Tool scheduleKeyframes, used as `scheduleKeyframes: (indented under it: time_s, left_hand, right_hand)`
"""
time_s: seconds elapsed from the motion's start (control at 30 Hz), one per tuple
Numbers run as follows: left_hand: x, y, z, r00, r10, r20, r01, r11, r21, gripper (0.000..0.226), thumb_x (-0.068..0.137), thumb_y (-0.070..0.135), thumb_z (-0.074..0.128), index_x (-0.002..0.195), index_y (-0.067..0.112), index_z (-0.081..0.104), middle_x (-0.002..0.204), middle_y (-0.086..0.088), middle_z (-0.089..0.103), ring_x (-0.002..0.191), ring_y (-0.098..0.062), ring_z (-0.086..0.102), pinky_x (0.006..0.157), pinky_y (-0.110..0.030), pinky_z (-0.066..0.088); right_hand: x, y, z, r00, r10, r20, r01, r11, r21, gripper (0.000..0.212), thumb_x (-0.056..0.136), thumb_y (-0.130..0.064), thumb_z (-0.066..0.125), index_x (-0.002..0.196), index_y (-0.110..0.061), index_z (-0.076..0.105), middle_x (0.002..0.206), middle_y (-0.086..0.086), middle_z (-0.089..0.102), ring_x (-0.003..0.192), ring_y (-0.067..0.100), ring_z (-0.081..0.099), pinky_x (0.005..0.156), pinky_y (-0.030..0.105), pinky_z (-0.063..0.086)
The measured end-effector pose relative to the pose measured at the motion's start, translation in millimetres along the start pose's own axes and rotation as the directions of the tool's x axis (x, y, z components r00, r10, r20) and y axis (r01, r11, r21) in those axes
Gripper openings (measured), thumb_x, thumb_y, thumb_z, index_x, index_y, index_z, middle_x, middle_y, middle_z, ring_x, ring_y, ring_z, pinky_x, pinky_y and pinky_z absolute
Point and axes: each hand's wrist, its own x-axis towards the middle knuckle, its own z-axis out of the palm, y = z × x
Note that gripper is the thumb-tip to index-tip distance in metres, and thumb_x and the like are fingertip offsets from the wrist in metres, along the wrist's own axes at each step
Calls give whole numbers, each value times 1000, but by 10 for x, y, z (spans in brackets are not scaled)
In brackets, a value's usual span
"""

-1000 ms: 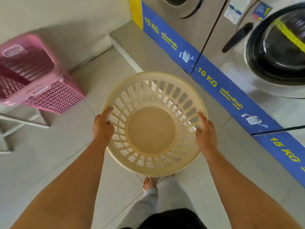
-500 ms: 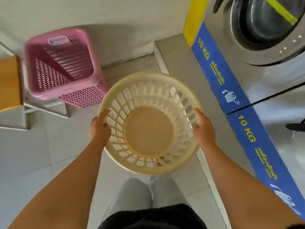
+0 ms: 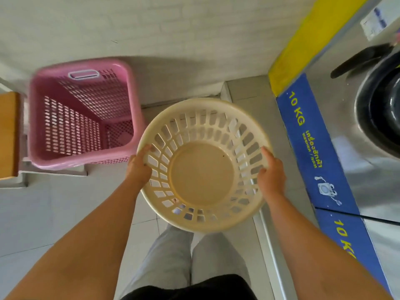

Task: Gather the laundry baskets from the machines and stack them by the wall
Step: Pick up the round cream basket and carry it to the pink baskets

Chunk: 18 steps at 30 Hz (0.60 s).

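Now both hands grip the round cream basket (image 3: 203,165) by its rim: the left hand (image 3: 138,167) on one side, the right hand (image 3: 271,174) opposite, fingers curled over the edge. It is held in the air, just beside the pink basket (image 3: 82,118), which stands against the wall (image 3: 173,35). I judge one basket is already placed; this one is not yet stacked.
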Motion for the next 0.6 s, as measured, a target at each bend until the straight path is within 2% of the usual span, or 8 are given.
scheduleKeyframes:
  time_s: [0.17, 0.3, 0.43, 0.5, 0.6]
  left_hand:
    - [649, 396, -11, 999, -23, -26, 25, 998, 60, 85, 77, -17, 35, 140, 40, 40, 121, -12, 40, 88, -28, 54, 76, -39, 53]
    - [1131, 607, 93, 998, -60, -33, 62, 997, 55, 80, 80, -10, 43, 136, 47, 42, 110, 0, 46, 71, -20, 57, 60, -32, 50]
    - [1679, 597, 307, 992, -124, -9, 124, 992, -31, 89, 72, -5, 47, 126, 64, 36, 115, 0, 63, 78, -22, 72, 66, -40, 61]
    - [1914, 639, 423, 985, -169, -37, 169, 986, 2, 86, 74, -3, 49, 128, 62, 35, 116, 1, 63, 82, -22, 71, 69, -43, 61]
    - [2217, 718, 592, 978, -176, -108, 183, 981, 65, 79, 77, -1, 51, 133, 54, 40, 117, -1, 62, 99, -28, 63, 81, -47, 56]
  right_hand:
    - [613, -370, 197, 1000, 8, -23, -9, 1000, -23, 67, 92, 0, 46, 145, -41, 36, 138, 9, 45, 107, 35, 59, 84, 41, 48]
    - [1118, -557, 357, 998, -9, -66, 4, 997, -72, 70, 91, 2, 45, 146, -39, 35, 137, 10, 44, 98, 37, 61, 75, 39, 47]
    - [1636, -682, 586, 1000, -25, -13, 24, 994, -103, 67, 93, -1, 46, 147, -38, 33, 139, 10, 42, 98, 34, 62, 70, 34, 44]
    - [1895, -729, 730, 1000, -11, 18, 13, 995, -97, 67, 92, -1, 47, 146, -38, 33, 139, 9, 42, 98, 32, 62, 68, 32, 44]
    - [2281, -768, 1003, 999, -23, 47, 27, 997, -77, 68, 91, 1, 44, 145, -38, 34, 139, 6, 42, 100, 30, 62, 66, 32, 45]
